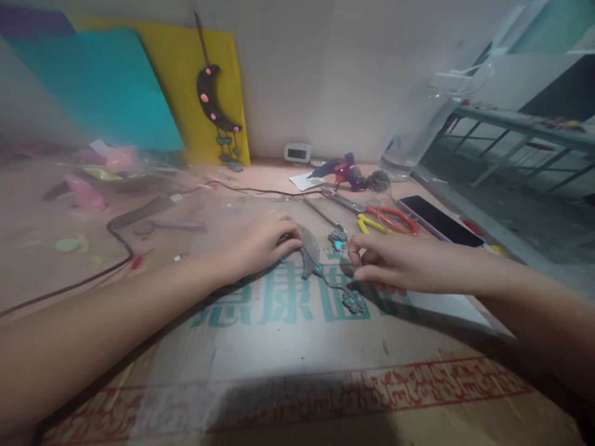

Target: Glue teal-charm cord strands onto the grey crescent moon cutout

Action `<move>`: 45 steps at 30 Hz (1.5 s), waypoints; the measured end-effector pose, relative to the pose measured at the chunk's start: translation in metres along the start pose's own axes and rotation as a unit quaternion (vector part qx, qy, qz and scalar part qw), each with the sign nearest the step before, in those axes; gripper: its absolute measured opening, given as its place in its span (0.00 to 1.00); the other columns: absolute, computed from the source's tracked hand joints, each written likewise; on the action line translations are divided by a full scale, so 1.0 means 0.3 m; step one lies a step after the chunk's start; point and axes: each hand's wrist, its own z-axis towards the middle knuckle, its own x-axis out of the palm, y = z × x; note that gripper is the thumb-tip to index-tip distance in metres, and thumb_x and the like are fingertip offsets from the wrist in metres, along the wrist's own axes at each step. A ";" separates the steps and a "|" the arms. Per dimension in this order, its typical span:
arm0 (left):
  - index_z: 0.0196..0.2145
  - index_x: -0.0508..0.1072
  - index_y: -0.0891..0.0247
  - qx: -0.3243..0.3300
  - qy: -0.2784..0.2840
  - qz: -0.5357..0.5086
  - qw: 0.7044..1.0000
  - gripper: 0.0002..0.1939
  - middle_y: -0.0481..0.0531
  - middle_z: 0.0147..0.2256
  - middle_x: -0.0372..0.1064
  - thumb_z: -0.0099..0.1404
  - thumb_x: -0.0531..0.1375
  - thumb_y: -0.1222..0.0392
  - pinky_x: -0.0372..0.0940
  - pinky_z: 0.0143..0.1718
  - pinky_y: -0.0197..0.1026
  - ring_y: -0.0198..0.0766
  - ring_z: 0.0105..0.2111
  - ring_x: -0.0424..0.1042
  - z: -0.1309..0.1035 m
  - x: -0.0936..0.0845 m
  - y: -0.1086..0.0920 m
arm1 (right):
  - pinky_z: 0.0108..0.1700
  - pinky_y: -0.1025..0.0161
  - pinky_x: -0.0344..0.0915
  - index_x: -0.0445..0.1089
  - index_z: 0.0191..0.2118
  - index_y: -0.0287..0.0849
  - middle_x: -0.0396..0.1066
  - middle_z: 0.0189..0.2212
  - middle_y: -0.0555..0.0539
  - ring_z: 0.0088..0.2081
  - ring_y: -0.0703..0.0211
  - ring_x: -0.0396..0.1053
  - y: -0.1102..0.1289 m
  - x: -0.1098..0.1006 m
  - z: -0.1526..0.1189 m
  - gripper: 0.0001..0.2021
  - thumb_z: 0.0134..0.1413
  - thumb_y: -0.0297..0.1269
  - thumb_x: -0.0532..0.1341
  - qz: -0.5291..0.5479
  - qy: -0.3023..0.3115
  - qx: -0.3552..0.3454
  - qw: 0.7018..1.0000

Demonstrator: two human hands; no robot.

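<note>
Head view: grey crescent point(309, 253) lies on the printed sheet point(288, 353), a cord running from it to a grey cluster with blue bits point(353, 301). Your left hand point(263, 243) is at its upper left edge, fingers bent, thumb near them; can't tell if they grip it. Your right hand point(395, 263) is half curled, small gap between thumb and index, nothing visible in it, just beside the blue-centred piece point(338, 241). Scissors point(393, 219), phone point(441, 221) and glue gun point(339, 171) sit beyond.

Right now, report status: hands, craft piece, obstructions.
Left hand on grey crescent. Right hand beside flower charms, apparently empty. Scissors, yellow-handled pliers close behind right hand.
</note>
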 end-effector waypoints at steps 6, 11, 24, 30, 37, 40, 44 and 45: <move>0.41 0.77 0.64 0.011 0.004 0.005 1.000 0.12 0.55 0.40 0.75 0.74 0.56 0.56 0.65 0.48 0.47 0.45 0.44 0.72 0.000 -0.006 0.000 | 0.32 0.64 0.57 0.70 0.43 0.47 0.74 0.37 0.49 0.35 0.56 0.70 0.012 0.018 -0.028 0.12 0.58 0.47 0.66 -0.068 0.039 -0.053 0.996; 0.54 0.74 0.59 0.053 0.029 -0.028 0.998 0.15 0.55 0.49 0.75 0.71 0.61 0.57 0.64 0.53 0.47 0.44 0.49 0.72 -0.004 -0.022 -0.001 | 0.32 0.64 0.57 0.71 0.42 0.47 0.74 0.35 0.50 0.32 0.58 0.69 0.032 0.054 -0.019 0.09 0.62 0.46 0.64 -0.071 0.026 -0.093 0.993; 0.38 0.76 0.60 0.044 0.035 0.010 0.998 0.06 0.50 0.37 0.77 0.71 0.58 0.62 0.64 0.45 0.44 0.42 0.41 0.73 0.004 -0.021 -0.020 | 0.29 0.66 0.54 0.70 0.35 0.44 0.72 0.28 0.51 0.28 0.62 0.67 0.083 0.059 -0.057 0.18 0.66 0.55 0.59 -0.051 -0.012 -0.154 0.987; 0.45 0.77 0.60 0.094 0.032 0.043 0.994 0.08 0.54 0.44 0.77 0.72 0.59 0.60 0.64 0.47 0.45 0.43 0.45 0.73 -0.002 -0.025 -0.024 | 0.33 0.64 0.60 0.74 0.40 0.42 0.75 0.31 0.48 0.31 0.60 0.69 0.022 0.044 0.038 0.14 0.67 0.47 0.58 0.013 -0.193 -0.104 0.976; 0.37 0.76 0.60 0.120 -0.013 0.087 0.989 0.08 0.52 0.36 0.75 0.72 0.57 0.61 0.62 0.39 0.43 0.40 0.38 0.72 -0.004 -0.028 -0.021 | 0.35 0.63 0.59 0.77 0.42 0.41 0.77 0.33 0.48 0.32 0.61 0.69 0.042 0.028 0.113 0.14 0.66 0.44 0.58 0.029 -0.192 -0.080 0.978; 0.37 0.75 0.61 0.130 -0.052 0.097 0.985 0.07 0.52 0.37 0.76 0.72 0.57 0.63 0.62 0.41 0.43 0.41 0.39 0.72 0.006 -0.065 -0.045 | 0.34 0.63 0.59 0.78 0.41 0.42 0.77 0.32 0.49 0.32 0.61 0.69 0.064 -0.002 0.130 0.16 0.64 0.49 0.59 0.076 -0.181 -0.078 0.978; 0.39 0.74 0.62 0.153 -0.121 0.123 0.973 0.08 0.53 0.39 0.77 0.74 0.55 0.62 0.63 0.42 0.43 0.41 0.40 0.73 0.017 -0.142 -0.091 | 0.34 0.64 0.60 0.80 0.38 0.42 0.76 0.30 0.50 0.31 0.62 0.68 0.096 -0.033 0.148 0.17 0.58 0.51 0.63 0.142 -0.168 -0.089 0.971; 0.39 0.75 0.62 0.154 -0.139 0.127 0.970 0.10 0.53 0.38 0.77 0.75 0.54 0.61 0.63 0.42 0.43 0.40 0.40 0.73 0.017 -0.161 -0.103 | 0.34 0.64 0.60 0.80 0.37 0.42 0.76 0.29 0.51 0.31 0.62 0.67 0.105 -0.036 0.151 0.16 0.57 0.51 0.64 0.147 -0.170 -0.090 0.970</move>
